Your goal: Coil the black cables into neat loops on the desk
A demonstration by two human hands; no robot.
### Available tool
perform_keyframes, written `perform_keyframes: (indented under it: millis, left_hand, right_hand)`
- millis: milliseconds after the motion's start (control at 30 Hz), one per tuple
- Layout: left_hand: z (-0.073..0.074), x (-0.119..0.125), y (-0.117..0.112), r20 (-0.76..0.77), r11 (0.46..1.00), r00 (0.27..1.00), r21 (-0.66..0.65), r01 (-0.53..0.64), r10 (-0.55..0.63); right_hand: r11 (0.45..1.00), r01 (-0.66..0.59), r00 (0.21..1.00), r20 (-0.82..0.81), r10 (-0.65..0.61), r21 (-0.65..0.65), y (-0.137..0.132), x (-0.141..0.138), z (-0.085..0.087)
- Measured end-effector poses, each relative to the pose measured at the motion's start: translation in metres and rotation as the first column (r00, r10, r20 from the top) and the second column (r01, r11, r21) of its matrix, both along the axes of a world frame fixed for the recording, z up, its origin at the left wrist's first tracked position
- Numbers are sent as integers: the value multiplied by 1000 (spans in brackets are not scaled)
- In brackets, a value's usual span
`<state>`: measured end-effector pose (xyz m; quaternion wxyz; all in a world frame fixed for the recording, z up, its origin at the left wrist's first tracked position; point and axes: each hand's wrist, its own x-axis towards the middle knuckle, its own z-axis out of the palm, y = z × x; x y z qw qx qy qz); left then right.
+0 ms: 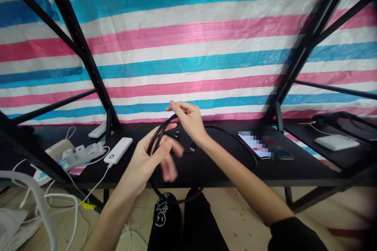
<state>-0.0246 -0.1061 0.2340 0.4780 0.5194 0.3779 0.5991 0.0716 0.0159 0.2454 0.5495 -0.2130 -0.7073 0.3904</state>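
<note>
A black cable is gathered into loops in front of me, above the black shelf. My left hand is closed around the looped strands near the thumb, its lower fingers smeared by motion. At the top of the loops, my right hand pinches the cable between thumb and fingers. One length of the cable hangs below the shelf edge near my knees, and another runs over the shelf to the right. Small plug ends show on the shelf between my hands and forearm.
A white power bank with a white cord lies left, near a power strip holding several chargers. Two phones lie right. A white box-shaped device sits farther right. Black metal posts stand either side; striped sheeting hangs behind.
</note>
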Motion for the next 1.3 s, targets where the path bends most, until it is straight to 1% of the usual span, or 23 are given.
perform_keyframes:
  millis: [67, 100, 133, 200, 233, 267, 300, 333, 367, 400, 433, 467, 500, 533, 600, 667, 767, 867, 1033, 1133, 1200, 1233, 1300]
  left_hand:
    - [1, -2, 1, 2, 992, 993, -58, -115, 116]
    - [1, -5, 3, 20, 983, 985, -70, -167, 169]
    - [2, -9, 4, 42, 976, 977, -78, -205, 208]
    - [6, -19, 6, 71, 965, 965, -87, -247, 253]
    - [8, -25, 6, 75, 962, 962, -88, -257, 264]
    - [11, -30, 5, 77, 961, 960, -84, -264, 271]
    - [13, -34, 4, 78, 961, 959, -72, -269, 274]
    - [16, -37, 3, 78, 962, 959, -55, -269, 273]
    - [17, -37, 2, 80, 962, 959, -34, -270, 271]
    - [18, -36, 2, 86, 962, 958, -9, -273, 273]
    - [18, -33, 3, 95, 959, 956, 16, -282, 279]
    - [18, -29, 4, 104, 955, 951, 39, -295, 290]
    - [17, -24, 5, 109, 949, 946, 56, -311, 304]
    - [15, -20, 7, 107, 943, 942, 67, -327, 319]
    - [10, -15, 10, 82, 931, 933, 78, -357, 351]
    - [6, -16, 12, 32, 919, 923, 92, -384, 383]
    - [0, -25, 14, -31, 904, 907, 108, -414, 419]
    - [-3, -29, 14, -7, 908, 911, 81, -411, 413]
    - [-11, -14, 20, 49, 919, 922, 76, -387, 384]
    - [-17, -4, 25, 81, 938, 940, 77, -338, 332]
    - [-20, -2, 28, 80, 944, 948, 99, -315, 308]
    - [-22, -2, 30, 67, 942, 949, 115, -315, 309]
    - [-25, -3, 31, 15, 933, 943, 142, -331, 332]
  right_hand:
    - [983, 3, 993, 119, -26, 182, -2, 6, 4]
    - [952, 29, 980, 181, -88, 305, -5, 12, 6]
    - [895, 79, 955, 225, -194, 439, -10, 19, 7]
    - [721, 215, 852, 234, -468, 659, -20, 39, 7]
    - [646, 284, 785, 215, -581, 709, -24, 49, 5]
    - [609, 341, 725, 212, -655, 716, -28, 59, 1]
    - [622, 381, 692, 235, -683, 684, -31, 67, -5]
    - [688, 392, 699, 289, -654, 611, -32, 72, -11]
    - [791, 372, 744, 355, -567, 485, -32, 75, -19]
    - [900, 305, 813, 407, -416, 311, -31, 76, -25]
    - [975, 194, 882, 416, -221, 105, -31, 74, -31]
    - [993, 62, 931, 366, -20, -103, -31, 71, -35]
    - [957, -71, 954, 262, 147, -280, -32, 67, -36]
    - [893, -187, 956, 135, 262, -410, -33, 63, -35]
    - [777, -310, 940, -53, 338, -548, -37, 59, -28]
    - [752, -286, 949, -67, 307, -594, -37, 61, -19]
    - [815, -140, 981, 34, 192, -563, -30, 74, -13]
    - [824, -85, 994, 6, 106, -561, -20, 88, -14]
    - [809, -227, 959, 19, 282, -542, -30, 82, -21]
    - [907, -98, 968, 174, 183, -409, -40, 65, -32]
    - [941, -56, 964, 226, 137, -334, -40, 55, -40]
    - [935, -78, 963, 218, 161, -346, -37, 52, -42]
    - [884, -150, 968, 114, 221, -443, -31, 49, -43]
